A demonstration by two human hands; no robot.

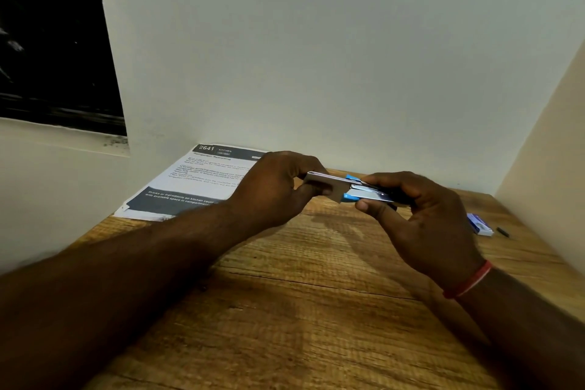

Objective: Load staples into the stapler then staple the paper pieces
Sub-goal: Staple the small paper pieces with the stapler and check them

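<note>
Gripping the blue and silver stapler (368,194) just right of the frame's centre, the right hand (421,222) is curling its fingers over the top and its thumb underneath, holding it in the air above the wooden tabletop (300,310). The left hand (272,190) is pinching the paper pieces (323,184) between thumb and fingers and holding their right edge inside the stapler's mouth, so paper and stapler are touching. Whether staples are sitting inside cannot be told. Judging by the paper in the mouth, the stapling step is in hand.

A small blue staple box (480,225) is lying on the tabletop at the right of the frame, with a tiny dark object (502,232) just beside it. A printed sheet (196,180) is lying by the wall at the upper left of the tabletop.

With nothing resting on the tabletop, the pieces could be sliding out of line before the squeeze, leaving the staple catching only 1 piece. Paper sitting too shallow could be putting the staple at the very edge, where it tears out. An uneven squeeze could be buckling the staple and jamming the stapler.
</note>
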